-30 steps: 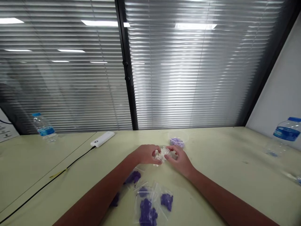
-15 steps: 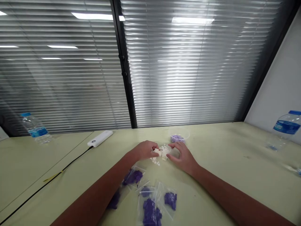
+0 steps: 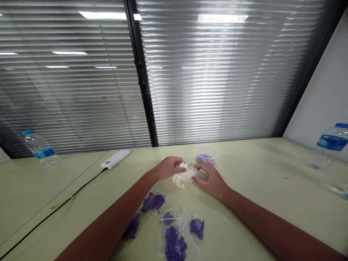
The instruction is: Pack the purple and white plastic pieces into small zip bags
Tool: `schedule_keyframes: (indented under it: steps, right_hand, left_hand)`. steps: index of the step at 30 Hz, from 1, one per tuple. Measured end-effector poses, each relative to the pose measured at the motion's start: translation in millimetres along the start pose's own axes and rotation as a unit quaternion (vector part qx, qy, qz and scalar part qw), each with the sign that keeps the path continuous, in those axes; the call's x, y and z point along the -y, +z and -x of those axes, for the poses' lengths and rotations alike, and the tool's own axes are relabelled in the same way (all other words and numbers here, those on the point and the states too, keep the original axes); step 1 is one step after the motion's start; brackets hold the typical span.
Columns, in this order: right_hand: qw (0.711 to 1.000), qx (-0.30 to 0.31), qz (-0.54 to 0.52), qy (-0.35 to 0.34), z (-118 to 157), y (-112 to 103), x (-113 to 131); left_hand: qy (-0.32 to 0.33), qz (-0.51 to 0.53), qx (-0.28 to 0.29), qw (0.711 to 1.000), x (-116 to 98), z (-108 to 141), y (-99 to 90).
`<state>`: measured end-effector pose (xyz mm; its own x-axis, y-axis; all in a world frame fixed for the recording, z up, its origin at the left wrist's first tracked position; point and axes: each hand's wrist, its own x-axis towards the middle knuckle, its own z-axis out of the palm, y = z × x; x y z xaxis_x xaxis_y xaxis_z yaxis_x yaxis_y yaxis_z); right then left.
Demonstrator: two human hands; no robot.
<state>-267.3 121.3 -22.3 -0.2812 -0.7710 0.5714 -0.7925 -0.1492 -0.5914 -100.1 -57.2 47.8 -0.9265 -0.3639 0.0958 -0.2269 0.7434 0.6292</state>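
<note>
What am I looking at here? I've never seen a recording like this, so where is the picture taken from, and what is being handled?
There is no machine here: these are a person's own bare arms, filmed by a camera worn on the head that looks forward and down. The left hand and right hand meet over a heap of small white pieces on a pale green table. The right fingers rest on what looks like a small clear bag. Nearer the person lie small clear bags of purple pieces, and beyond the hands stands a clear tub of purple pieces. Further off are a white power bank and a water bottle at the left.
</note>
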Motion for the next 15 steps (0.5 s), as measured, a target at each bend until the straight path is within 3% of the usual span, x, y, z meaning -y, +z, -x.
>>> schedule_keyframes:
  steps: [6, 9, 15]
  right_hand:
    - [1.000, 0.011, -0.014, -0.010, 0, -3, 5]
    - [0.999, 0.014, -0.030, -0.015, 0, -3, 6]
    - [0.992, 0.002, -0.095, 0.079, 3, 2, 10]
  left_hand:
    - [0.019, 0.108, -0.015, 0.994, -18, 0, 4.5]
    - [0.024, 0.143, -0.049, 0.988, -24, -1, 7.3]
    - [0.009, 0.229, -0.118, 0.966, -24, -8, 15.7]
